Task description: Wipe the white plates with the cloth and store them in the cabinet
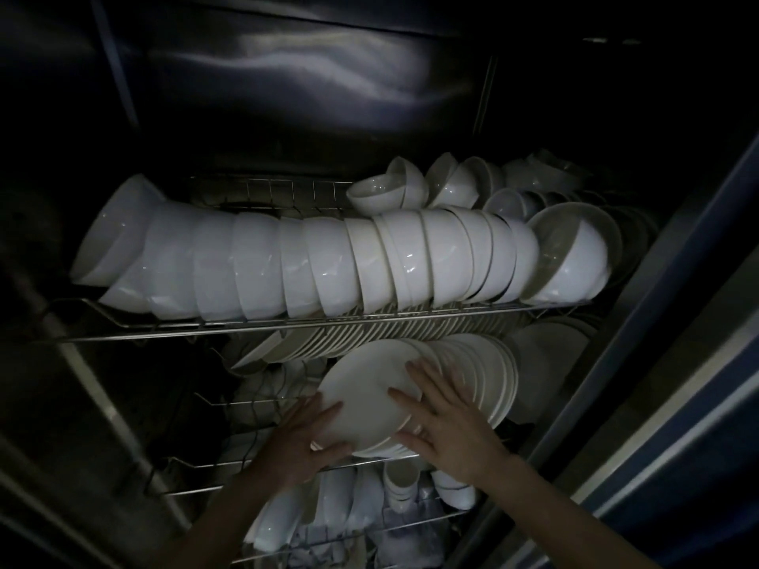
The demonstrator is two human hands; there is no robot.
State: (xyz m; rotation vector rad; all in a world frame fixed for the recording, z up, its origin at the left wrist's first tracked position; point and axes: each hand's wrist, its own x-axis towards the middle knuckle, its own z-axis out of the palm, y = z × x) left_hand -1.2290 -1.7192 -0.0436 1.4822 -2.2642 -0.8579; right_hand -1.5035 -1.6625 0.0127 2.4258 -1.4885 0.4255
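Observation:
A white plate [361,388] leans on edge at the front of a row of white plates [488,375] on the middle wire rack inside a dark steel cabinet. My left hand [306,441] grips the plate's lower left rim, thumb on its face. My right hand [443,420] lies flat with straight fingers against the plate's right side and the stack behind it. No cloth is in view.
The upper wire rack [254,328] carries a long row of nested white bowls [312,264], with small bowls [382,193] piled behind. A lower rack [415,527] holds cups and bowls. The cabinet door frame [665,322] runs down the right side.

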